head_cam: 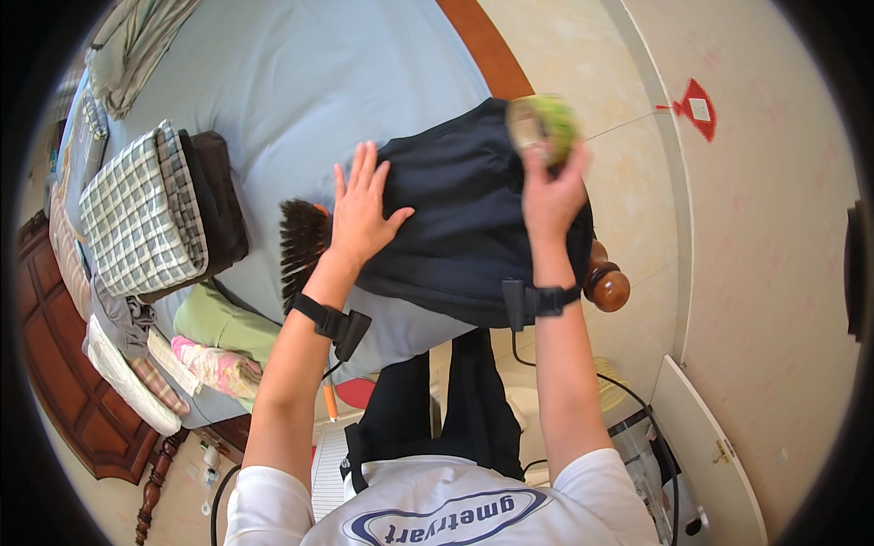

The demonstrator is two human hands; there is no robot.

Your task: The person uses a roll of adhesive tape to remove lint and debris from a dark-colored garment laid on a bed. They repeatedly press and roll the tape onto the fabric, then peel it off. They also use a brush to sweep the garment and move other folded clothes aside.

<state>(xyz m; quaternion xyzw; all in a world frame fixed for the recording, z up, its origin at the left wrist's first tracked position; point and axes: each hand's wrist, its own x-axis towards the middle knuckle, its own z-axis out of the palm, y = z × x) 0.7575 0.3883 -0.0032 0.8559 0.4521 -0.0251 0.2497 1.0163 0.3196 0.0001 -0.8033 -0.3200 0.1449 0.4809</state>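
A black cloth garment (450, 198) lies spread over the bed's corner, its right part reaching past the wooden bed frame. My left hand (362, 205) rests flat on the garment's left edge, fingers apart. In my right hand (554, 188) is a blurred roll of tape or similar round thing, green and beige (546, 126), held at the garment's upper right edge. A brush with dark bristles (300, 239) lies on the bed just left of my left hand, its handle hidden.
Folded checked cloth (143, 218) and dark brown cloth (225, 198) are stacked on the light blue sheet (328, 61). A green pillow or cloth (218, 321) lies nearer. A turned wooden bedpost (606, 286) stands at right; cables hang from both wrist straps.
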